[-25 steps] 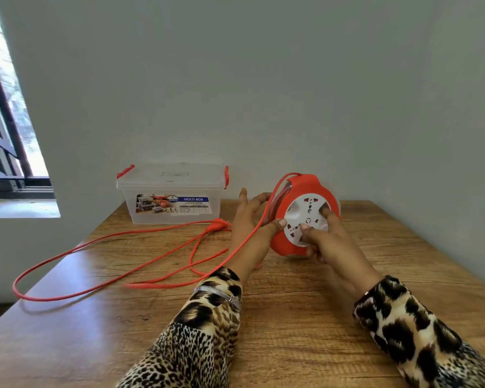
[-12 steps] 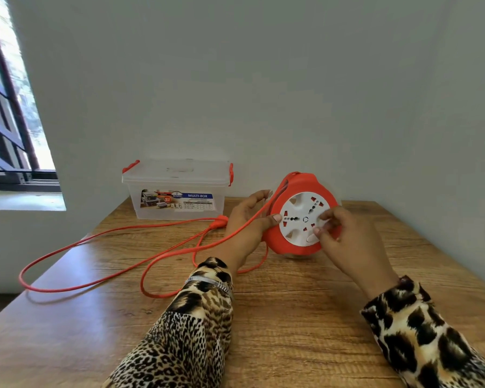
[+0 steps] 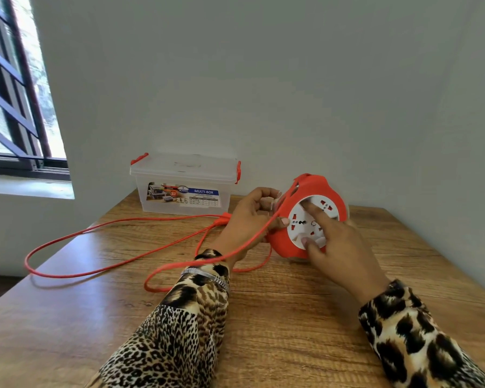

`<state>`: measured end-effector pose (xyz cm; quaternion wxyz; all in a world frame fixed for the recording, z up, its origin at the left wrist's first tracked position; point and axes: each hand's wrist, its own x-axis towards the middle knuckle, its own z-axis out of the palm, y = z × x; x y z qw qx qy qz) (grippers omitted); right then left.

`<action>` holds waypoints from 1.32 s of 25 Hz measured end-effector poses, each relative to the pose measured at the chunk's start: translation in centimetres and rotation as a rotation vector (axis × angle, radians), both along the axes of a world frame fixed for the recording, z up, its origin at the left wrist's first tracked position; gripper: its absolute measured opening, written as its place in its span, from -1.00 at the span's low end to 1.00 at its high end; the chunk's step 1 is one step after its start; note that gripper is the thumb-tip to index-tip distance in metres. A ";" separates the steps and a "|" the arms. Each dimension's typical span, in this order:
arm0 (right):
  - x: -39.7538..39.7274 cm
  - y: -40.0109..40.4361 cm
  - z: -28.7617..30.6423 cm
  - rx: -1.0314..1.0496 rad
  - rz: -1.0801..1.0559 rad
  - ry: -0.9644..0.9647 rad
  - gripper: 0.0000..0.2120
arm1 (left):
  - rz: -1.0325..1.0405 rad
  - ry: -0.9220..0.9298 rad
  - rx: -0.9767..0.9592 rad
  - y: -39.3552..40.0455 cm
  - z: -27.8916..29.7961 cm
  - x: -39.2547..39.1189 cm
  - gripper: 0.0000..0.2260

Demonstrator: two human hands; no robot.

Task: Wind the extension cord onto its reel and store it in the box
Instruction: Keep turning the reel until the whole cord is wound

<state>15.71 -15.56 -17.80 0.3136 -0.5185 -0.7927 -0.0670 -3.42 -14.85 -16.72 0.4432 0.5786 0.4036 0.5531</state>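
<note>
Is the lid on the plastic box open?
No, the lid sits flat and closed on the plastic box, which stands behind the orange cord.

Daylight came in from the window (image 3: pixel 17 88) on my left, blown out white at the glass. The wall (image 3: pixel 263 79) stayed evenly lit and soft grey. The cord (image 3: pixel 76 271) threw a faint shadow on the table (image 3: pixel 263 317). Edges bowed from the wide lens; my sleeves (image 3: pixel 179 331) looked slightly soft.
</note>
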 end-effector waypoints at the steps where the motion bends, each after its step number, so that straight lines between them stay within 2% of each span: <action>1: 0.0 0.0 -0.1 0.056 -0.035 -0.003 -0.35 | 0.000 0.009 -0.003 -0.2 0.0 0.3 -0.57; 5: -0.1 -0.4 -0.5 0.196 -0.172 -0.011 -0.38 | 0.063 0.008 -0.005 -0.6 -0.8 1.8 -0.61; 8: -0.1 -0.2 -0.5 0.067 -0.217 0.163 -0.40 | 0.074 -0.099 -0.052 -0.4 -1.5 2.9 -0.60; 9: 0.0 0.1 -0.6 -0.020 -0.214 0.295 -0.39 | 0.076 -0.115 -0.067 -0.5 -1.9 3.5 -0.57; 10: 0.0 0.5 -0.6 -0.140 -0.190 0.511 -0.37 | 0.078 -0.112 -0.074 -0.5 -2.3 4.3 -0.56; 12: 0.3 0.9 -0.1 -0.416 -0.105 1.044 -0.33 | 0.093 -0.075 -0.075 -0.8 -3.3 5.9 -0.55; 13: 0.6 1.0 0.1 -0.516 -0.080 1.192 -0.34 | 0.110 -0.051 -0.064 -0.9 -3.6 6.5 -0.55; 15: 1.0 1.1 0.3 -0.607 -0.038 1.232 -0.37 | 0.133 -0.019 -0.039 -0.7 -3.6 6.9 -0.55; 17: 0.8 1.0 0.2 -0.607 -0.017 1.112 -0.40 | 0.156 -0.034 -0.039 -0.4 -3.1 6.1 -0.55; 19: 0.4 0.8 -0.1 -0.524 -0.063 0.894 -0.43 | 0.145 -0.093 -0.083 -0.2 -2.5 4.6 -0.57; 21: 0.5 0.3 0.0 -0.334 -0.102 0.674 -0.60 | 0.132 -0.124 -0.096 0.0 -1.9 2.6 -0.62; 23: 0.9 -0.3 0.2 -0.072 -0.050 0.445 -0.79 | 0.152 -0.134 -0.074 0.2 -1.4 1.0 -0.63; 24: 1.0 -0.4 0.3 0.035 -0.002 0.316 -0.80 | 0.162 -0.145 -0.072 0.3 -1.1 0.4 -0.61; 26: 0.6 -0.6 0.6 0.122 0.104 0.031 -0.65 | 0.158 -0.159 -0.072 0.5 -0.8 -0.4 -0.60; 28: -0.2 -0.8 0.7 0.123 0.145 -0.210 -0.51 | 0.136 -0.164 -0.077 0.4 -0.7 -0.8 -0.61; 30: -0.8 -0.9 0.9 0.106 0.151 -0.349 -0.45 | 0.112 -0.153 -0.081 0.3 -0.6 -0.9 -0.61; 33: -1.2 -0.4 0.7 0.083 0.112 -0.450 -0.45 | 0.083 -0.125 -0.054 0.0 -0.2 -0.6 -0.61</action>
